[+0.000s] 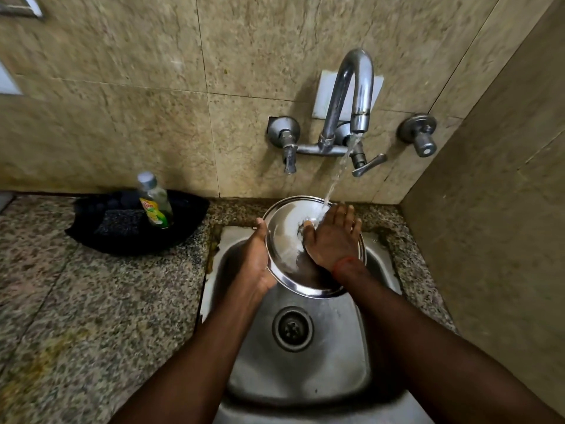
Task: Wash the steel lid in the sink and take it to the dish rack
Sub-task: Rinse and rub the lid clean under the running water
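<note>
A round steel lid (pixel 284 240) is held tilted over the back of the steel sink (pixel 305 371), under running water from the tap (pixel 354 87). My left hand (pixel 256 261) grips the lid's left rim from below. Flat on the lid's wet face lies my right hand (pixel 331 237), fingers spread, and the stream lands at its fingertips. The lid's right part is hidden by this hand. No dish rack is in view.
A black tray (pixel 183 215) on the granite counter (pixel 91 301) to the left holds a dish-soap bottle (pixel 154 203) and a dark scrub pad (pixel 119 223). Tiled walls close in behind and on the right. The sink drain (pixel 293 328) lies below the lid.
</note>
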